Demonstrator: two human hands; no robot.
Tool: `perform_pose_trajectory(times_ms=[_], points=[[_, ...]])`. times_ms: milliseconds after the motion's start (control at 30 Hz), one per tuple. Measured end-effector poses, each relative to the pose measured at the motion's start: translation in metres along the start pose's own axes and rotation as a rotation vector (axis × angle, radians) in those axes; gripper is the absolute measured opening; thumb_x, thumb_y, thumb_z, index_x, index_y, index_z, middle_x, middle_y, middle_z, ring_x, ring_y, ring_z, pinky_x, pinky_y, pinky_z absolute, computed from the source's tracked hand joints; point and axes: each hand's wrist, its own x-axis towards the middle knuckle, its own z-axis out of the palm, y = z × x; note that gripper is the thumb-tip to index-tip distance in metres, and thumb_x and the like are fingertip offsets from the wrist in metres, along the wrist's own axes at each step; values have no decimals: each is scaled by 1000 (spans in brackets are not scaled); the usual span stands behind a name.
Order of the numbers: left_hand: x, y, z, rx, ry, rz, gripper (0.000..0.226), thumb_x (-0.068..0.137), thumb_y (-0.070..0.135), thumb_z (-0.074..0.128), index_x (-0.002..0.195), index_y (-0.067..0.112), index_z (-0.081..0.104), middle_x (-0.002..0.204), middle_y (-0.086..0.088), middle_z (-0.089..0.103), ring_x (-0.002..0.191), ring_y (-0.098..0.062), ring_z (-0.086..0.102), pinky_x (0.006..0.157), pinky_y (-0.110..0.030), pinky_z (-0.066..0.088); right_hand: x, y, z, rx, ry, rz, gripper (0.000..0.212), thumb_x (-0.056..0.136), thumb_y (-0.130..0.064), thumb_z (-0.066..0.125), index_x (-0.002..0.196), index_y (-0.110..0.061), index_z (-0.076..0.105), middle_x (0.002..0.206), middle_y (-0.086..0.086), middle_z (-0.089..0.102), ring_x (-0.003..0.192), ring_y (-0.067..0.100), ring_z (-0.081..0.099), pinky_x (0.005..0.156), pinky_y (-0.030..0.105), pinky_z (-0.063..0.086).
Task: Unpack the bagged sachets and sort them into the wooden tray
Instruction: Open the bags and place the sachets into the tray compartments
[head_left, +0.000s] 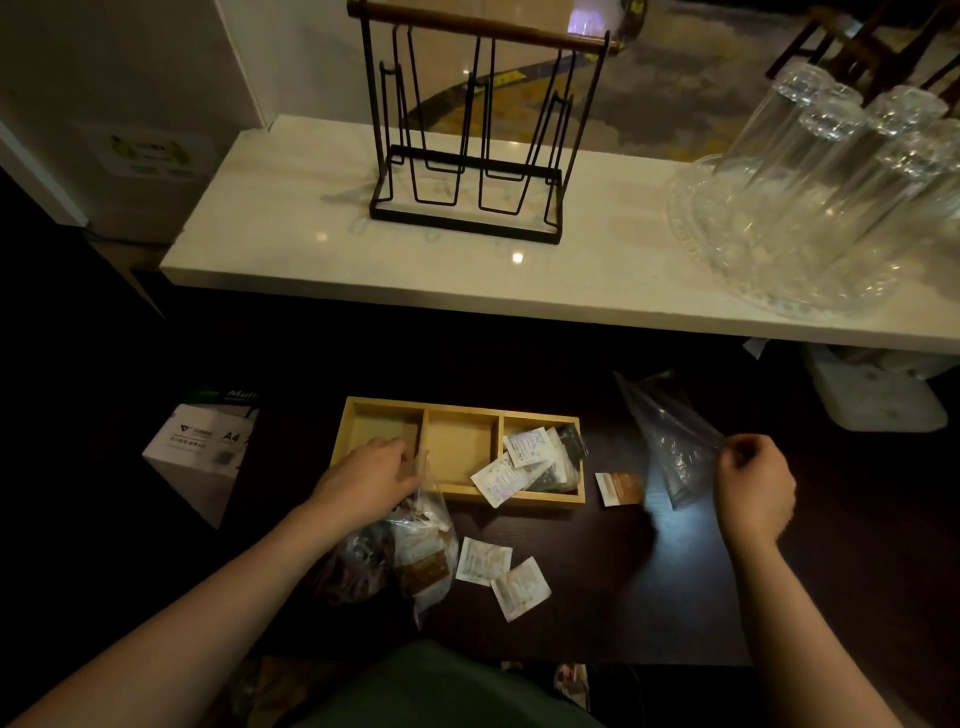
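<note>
my left hand (371, 475) pinches the top of a clear bag (410, 561) full of sachets, at seven o'clock from the wooden tray (540, 501). my right hand (753, 483) is clenched on an emptied plastic bag (670, 441) at three o'clock. loose sachets (530, 462) fill the tray's right compartment; two white packets (501, 574) lie at six o'clock.

Wooden tray (540, 500) pale yellow-tan; sachets (519, 586) white with fine print; one sachet (621, 487) brown-white; tabletop (597, 613) near-black.

Left hand (371, 475) curled, right hand (753, 483) pinching
</note>
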Motion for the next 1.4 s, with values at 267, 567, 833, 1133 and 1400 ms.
perform_pose_trajectory(times_ms=[267, 567, 833, 1133, 1400], points=[[-2, -8, 13, -214, -19, -90, 44, 85, 43, 62, 119, 17, 53, 99, -1, 64, 86, -16, 60, 70, -29, 49, -11, 14, 23, -323, -58, -207, 47, 84, -25, 68, 118, 1, 49, 116, 27, 50, 92, 45, 56, 72, 51, 51], [-5, -3, 13, -228, 17, -27, 6, 88, 29, 61, 88, 23, 63, 82, 7, 63, 72, -7, 60, 59, -20, 43, -124, -61, 94, -333, -503, -1313, 42, 77, -38, 68, 115, -28, 55, 128, 1, 58, 121, 23, 52, 102, 41, 44], [-13, -8, 9, -296, -49, 46, 13, 92, 24, 55, 82, 20, 61, 79, 1, 64, 69, -15, 61, 61, -28, 45, -99, -60, 115, -212, -567, -926, 23, 83, -9, 62, 105, -13, 57, 113, 5, 60, 92, 25, 62, 72, 33, 50], [-25, -8, 3, -379, -92, 66, 20, 95, 26, 49, 76, 24, 55, 78, 0, 65, 75, -18, 65, 65, -32, 50, -112, -79, 110, -253, -460, -900, 15, 81, -14, 65, 96, -12, 67, 101, 5, 63, 97, 23, 58, 73, 33, 53], [-33, 11, 3, -494, 8, 83, 22, 95, 24, 49, 73, 23, 50, 65, -1, 62, 62, -16, 61, 59, -28, 44, -181, -107, 59, 205, -897, -526, 8, 87, -30, 64, 84, -27, 57, 77, -8, 62, 69, 4, 57, 62, 15, 45]])
